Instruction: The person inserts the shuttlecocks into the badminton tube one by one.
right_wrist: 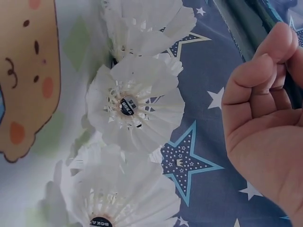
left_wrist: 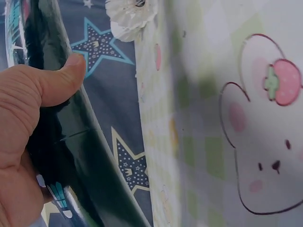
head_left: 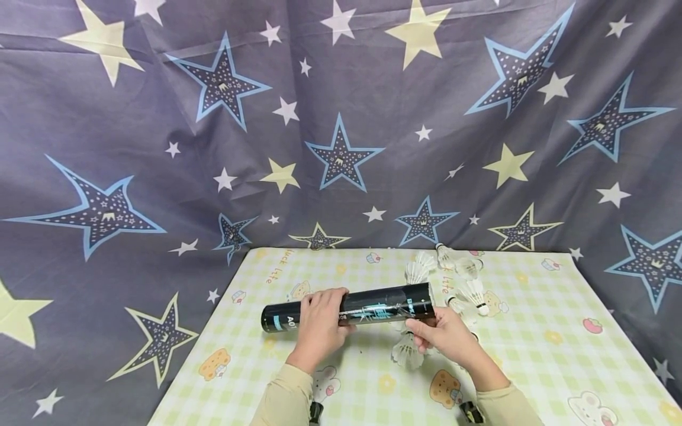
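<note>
A black shuttlecock tube [head_left: 389,305] with blue and white print is held slantwise above the table, its right end higher than its left. My left hand [head_left: 322,322] grips it left of the middle, and the left wrist view shows the thumb [left_wrist: 64,82] lying along its dark side. At the tube's right end is my right hand [head_left: 444,334], its thumb and curled fingers at the lower edge. The right wrist view partly hides that contact. White feathered shuttlecocks [head_left: 407,352] lie under and behind this end; several show their inner cones [right_wrist: 135,101] beside the right hand.
The table [head_left: 240,378] has a green-checked cloth with cartoon prints. More shuttlecocks [head_left: 471,296] are scattered towards its back right, one at the far edge. Behind the table hangs a dark star-patterned curtain [head_left: 341,83].
</note>
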